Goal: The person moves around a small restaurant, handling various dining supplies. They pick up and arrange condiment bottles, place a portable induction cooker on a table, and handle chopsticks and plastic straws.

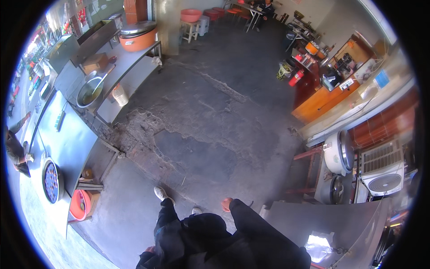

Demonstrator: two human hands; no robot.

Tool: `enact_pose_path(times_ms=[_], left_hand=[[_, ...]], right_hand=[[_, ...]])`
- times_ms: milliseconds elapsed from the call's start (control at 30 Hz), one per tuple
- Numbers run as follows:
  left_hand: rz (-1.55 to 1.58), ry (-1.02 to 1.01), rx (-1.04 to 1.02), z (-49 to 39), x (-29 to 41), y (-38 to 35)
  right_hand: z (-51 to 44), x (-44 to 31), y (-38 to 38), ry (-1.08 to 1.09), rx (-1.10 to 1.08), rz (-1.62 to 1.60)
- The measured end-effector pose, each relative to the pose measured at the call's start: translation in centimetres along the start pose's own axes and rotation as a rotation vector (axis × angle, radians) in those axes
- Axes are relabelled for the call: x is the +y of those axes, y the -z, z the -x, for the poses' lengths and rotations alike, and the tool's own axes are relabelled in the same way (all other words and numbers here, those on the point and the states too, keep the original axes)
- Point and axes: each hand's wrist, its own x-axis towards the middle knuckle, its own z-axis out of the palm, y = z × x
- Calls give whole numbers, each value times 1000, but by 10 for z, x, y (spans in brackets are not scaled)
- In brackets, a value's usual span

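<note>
My right hand [226, 204] hangs in front of my dark sleeve, over the concrete floor [248, 161]. Its fingers look curled in, with no object visible in them. Low in the view, only a small part of my left hand [150, 249] shows beside my dark jacket; its fingers are hidden. Neither hand touches a table. My pale shoes [161, 192] are on the floor, one ahead of the other. To my left is a metal-topped table [72, 124] bearing a round pot of dark liquid with eggs [51, 181].
Further left, a counter [134, 64] carries a metal bowl with a ladle [88, 95] and an orange tub [137, 40]. A person's arm [20, 158] reaches over the table's far side. Broken concrete [141, 124] crosses the floor. A steel worktop [322, 218] stands right, and someone sits at the back [265, 10].
</note>
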Motion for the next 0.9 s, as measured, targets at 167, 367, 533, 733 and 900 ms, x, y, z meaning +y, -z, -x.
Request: enact_pose_path(times_ms=[167, 367, 533, 733, 900], left_hand=[[-43, 46, -56, -63, 58, 20], [358, 168, -118, -178, 170, 84], [52, -74, 12, -171, 290, 80], [-88, 3, -234, -211, 294, 85], [-16, 242, -81, -173, 332, 38]], right_hand=[[2, -10, -7, -171, 241, -664], [-34, -85, -42, -83, 221, -528], [-47, -194, -27, 327, 527, 199], [-65, -209, 14, 312, 350, 226], [-156, -167, 64, 502, 80, 119]])
